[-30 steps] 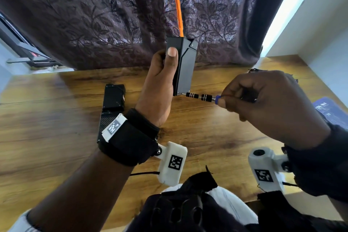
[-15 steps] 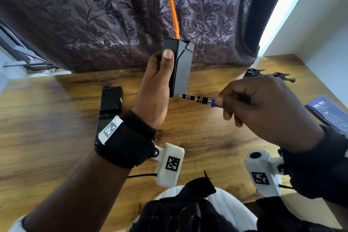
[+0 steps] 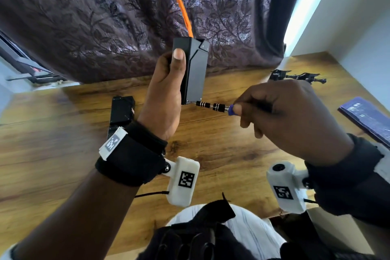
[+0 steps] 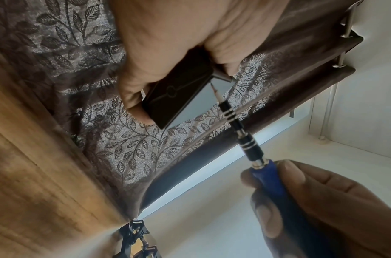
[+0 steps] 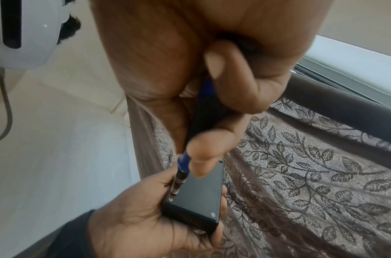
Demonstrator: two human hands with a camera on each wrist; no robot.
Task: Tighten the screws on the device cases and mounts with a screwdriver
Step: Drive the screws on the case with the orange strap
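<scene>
Your left hand (image 3: 163, 99) wraps its grip around a black device case (image 3: 194, 72), thumb pressed flat up one narrow side and fingers curled behind, holding it upright in the air above the wooden surface (image 3: 63, 154). Your right hand (image 3: 291, 118) pinches the blue handle of a small screwdriver (image 3: 213, 106) between thumb and fingertips, the rest of the handle buried in the curled palm. The tool lies almost level, its black, silver-ringed shaft reaching left to the lower corner of the case. In the left wrist view the fine tip (image 4: 213, 88) sits at that corner, apparently on a screw, though the screw itself is too small to make out. The right wrist view shows the case's broad dark face (image 5: 199, 195) with pale dots at its near corners, the shaft meeting one of them.

An orange strip (image 3: 184, 13) stands up from behind the top of the case. On the surface just left of your left wrist lies a second black case (image 3: 122, 110). Farther off, near the right back edge, rests a black mount (image 3: 295, 75), and a dark blue booklet (image 3: 367, 119) lies at the right edge. A purple leaf-patterned curtain (image 3: 105, 17) hangs behind the surface.
</scene>
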